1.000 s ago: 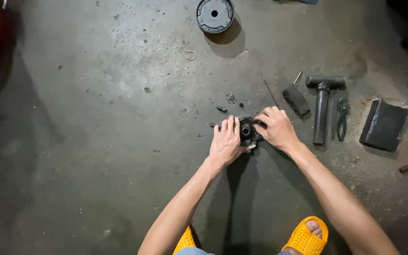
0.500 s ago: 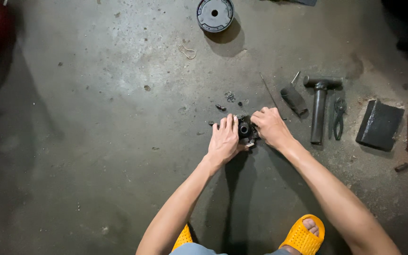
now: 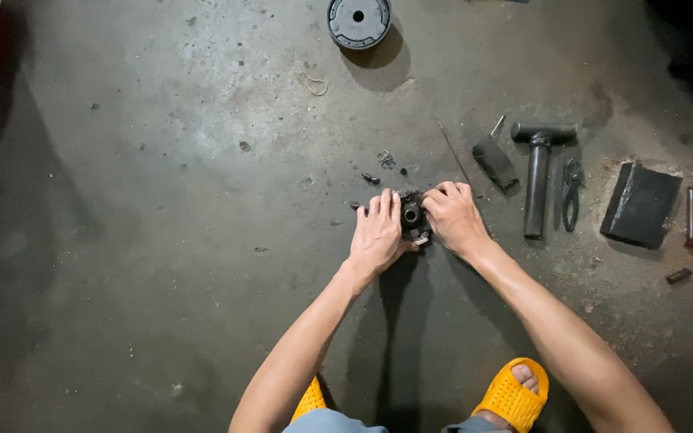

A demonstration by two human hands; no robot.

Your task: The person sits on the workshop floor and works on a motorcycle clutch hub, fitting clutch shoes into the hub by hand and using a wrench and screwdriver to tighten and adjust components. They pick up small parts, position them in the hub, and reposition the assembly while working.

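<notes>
Grip: left hand [image 3: 377,232] and right hand [image 3: 452,215] both closed around small dark round metal part [image 3: 411,214], on grey concrete floor [image 3: 162,240]. Small loose pieces [image 3: 370,179] lie near. Dark steel hammer [image 3: 539,172], pliers [image 3: 571,192] untouched beside. Work seems midway; part not yet released.

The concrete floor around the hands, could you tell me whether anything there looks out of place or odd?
Nothing is spilled or visibly broken. Both hands, left hand and right hand, grip a small dark metal part. Small loose bits lie scattered just beyond it, and a bent wire clip lies alone farther off. The hammer and pliers lie side by side.
</notes>
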